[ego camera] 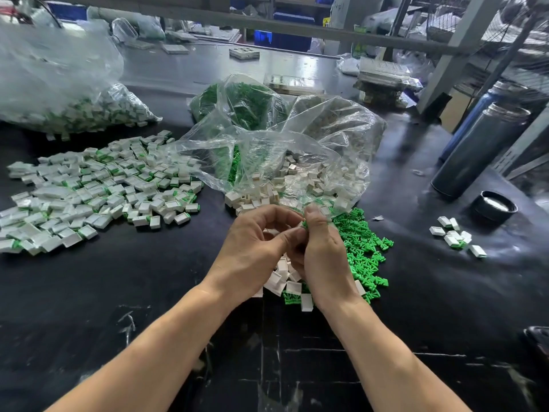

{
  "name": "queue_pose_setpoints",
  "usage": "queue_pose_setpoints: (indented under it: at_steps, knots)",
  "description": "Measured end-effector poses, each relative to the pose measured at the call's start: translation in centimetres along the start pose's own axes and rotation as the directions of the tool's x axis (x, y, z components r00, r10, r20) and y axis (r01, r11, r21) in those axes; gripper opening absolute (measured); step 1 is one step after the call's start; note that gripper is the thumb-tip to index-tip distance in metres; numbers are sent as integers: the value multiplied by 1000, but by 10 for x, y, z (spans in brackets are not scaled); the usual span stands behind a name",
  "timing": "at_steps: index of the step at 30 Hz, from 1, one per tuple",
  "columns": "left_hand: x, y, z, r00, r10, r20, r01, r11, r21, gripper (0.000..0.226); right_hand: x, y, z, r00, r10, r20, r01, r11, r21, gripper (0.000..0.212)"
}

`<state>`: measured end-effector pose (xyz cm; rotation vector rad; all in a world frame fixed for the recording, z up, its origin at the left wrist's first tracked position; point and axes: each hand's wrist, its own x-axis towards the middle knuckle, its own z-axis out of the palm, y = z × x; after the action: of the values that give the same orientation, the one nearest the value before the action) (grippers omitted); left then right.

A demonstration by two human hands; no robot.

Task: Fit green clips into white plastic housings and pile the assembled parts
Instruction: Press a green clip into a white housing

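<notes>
My left hand [255,248] and my right hand [322,257] meet above the middle of the black table. My right thumb and fingers pinch a small green clip [304,223]. My left fingers curl toward it; whatever they hold is hidden. Loose green clips [365,248] lie in a heap just right of my hands. Empty white housings [280,278] lie under and behind my hands. A wide pile of assembled white-and-green parts [98,188] spreads over the left side of the table.
An open clear bag [297,150] with white housings and green clips sits behind my hands. A second bag of assembled parts [59,93] lies at far left. A few assembled parts [456,236], a black lid [494,206] and a steel flask [481,150] stand at right.
</notes>
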<state>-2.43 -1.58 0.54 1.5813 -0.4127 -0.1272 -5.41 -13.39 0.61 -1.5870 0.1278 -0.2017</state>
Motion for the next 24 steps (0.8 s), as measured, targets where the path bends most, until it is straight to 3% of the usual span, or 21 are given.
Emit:
queue_pose_setpoints:
  at_steps: [10, 16, 24]
  knots:
    - [-1, -4, 1, 1000, -1, -9, 1, 1000, 0, 3, 6, 9, 4, 991, -39, -126, 25, 993, -111, 51]
    - [-2, -1, 0, 999, 16, -34, -15, 999, 32, 2, 11, 15, 5, 989, -53, -138, 36, 992, -121, 63]
    - [-3, 2, 1, 999, 14, -38, -13, 999, 33, 2, 11, 19, 3, 991, -85, -107, 73, 991, -109, 65]
